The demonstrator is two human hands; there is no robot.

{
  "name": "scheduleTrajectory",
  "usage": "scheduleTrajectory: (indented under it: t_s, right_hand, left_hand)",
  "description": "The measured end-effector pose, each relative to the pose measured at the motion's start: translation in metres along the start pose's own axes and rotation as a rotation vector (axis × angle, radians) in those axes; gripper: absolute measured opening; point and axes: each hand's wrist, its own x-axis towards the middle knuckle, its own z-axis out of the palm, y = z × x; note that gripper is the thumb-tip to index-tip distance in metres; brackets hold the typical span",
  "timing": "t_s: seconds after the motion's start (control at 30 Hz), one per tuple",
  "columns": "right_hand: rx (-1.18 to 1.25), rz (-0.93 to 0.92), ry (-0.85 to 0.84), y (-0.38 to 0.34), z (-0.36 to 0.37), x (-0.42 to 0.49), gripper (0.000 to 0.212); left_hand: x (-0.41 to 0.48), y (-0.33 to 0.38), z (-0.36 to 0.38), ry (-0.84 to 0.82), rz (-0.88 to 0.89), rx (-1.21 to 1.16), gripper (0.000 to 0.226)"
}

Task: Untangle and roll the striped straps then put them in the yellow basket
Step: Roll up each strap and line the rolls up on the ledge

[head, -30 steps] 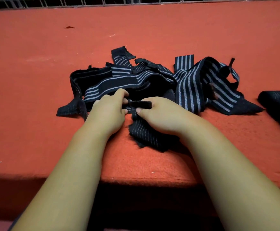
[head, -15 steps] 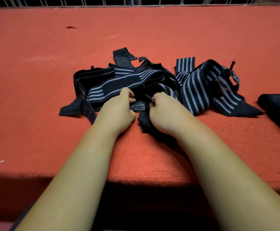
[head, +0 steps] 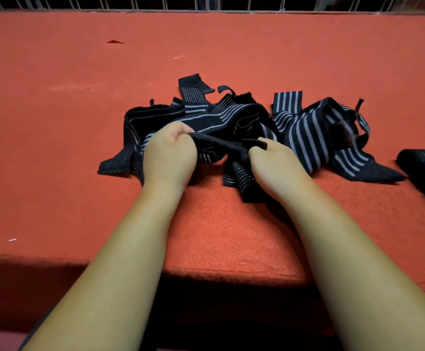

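A tangled heap of black straps with grey stripes (head: 305, 130) lies on the red felt surface (head: 79, 148) in the middle of the view. My left hand (head: 169, 154) pinches one stretch of a strap at the near side of the heap. My right hand (head: 273, 160) pinches the same strap (head: 221, 145) a little to the right, and the piece runs taut between the two hands. A loose striped end hangs down under my right hand. No yellow basket is in view.
Another dark striped strap (head: 424, 165), seemingly rolled, lies at the right edge. A metal wire fence (head: 206, 2) runs along the far edge of the surface. The near edge (head: 206, 271) drops into shadow below my forearms.
My hands have moved apart, drawing a strap section taut between them. The heap has shifted slightly as the strap was pulled.
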Motion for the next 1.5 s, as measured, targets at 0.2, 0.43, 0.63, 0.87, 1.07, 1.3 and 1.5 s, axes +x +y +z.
scheduleTrajectory:
  t_s: [0.2,0.43,0.63,0.87,1.07,1.3,1.5]
  right_hand:
    - [0.214,-0.025,-0.058,-0.007,-0.001,-0.007,0.034]
    - [0.379,-0.108,-0.066,-0.005,-0.008,-0.005,0.020]
    - [0.324,-0.187,-0.022,-0.004,-0.009,-0.007,0.014]
    - [0.251,-0.373,-0.096,-0.003,-0.008,-0.006,0.029]
    - [0.072,-0.413,-0.006,0.003,-0.001,-0.002,0.018]
    - [0.077,-0.381,0.046,0.006,0.002,0.000,0.019]
    - [0.116,-0.341,0.070,0.006,0.004,-0.001,0.023]
  left_hand:
    - [-0.006,0.011,-0.007,-0.040,0.010,-0.526,0.027]
    - [0.006,0.004,-0.017,-0.207,-0.094,-0.751,0.013]
    - [-0.001,0.004,-0.008,-0.271,0.003,-0.508,0.003]
    - [-0.002,0.001,-0.006,-0.421,0.072,-0.388,0.010]
    - [-0.004,0.001,-0.005,-0.402,-0.033,-0.176,0.019]
    - [-0.007,0.003,-0.001,-0.419,-0.079,0.017,0.030]
    - [-0.004,0.002,0.004,-0.424,-0.070,0.161,0.038]
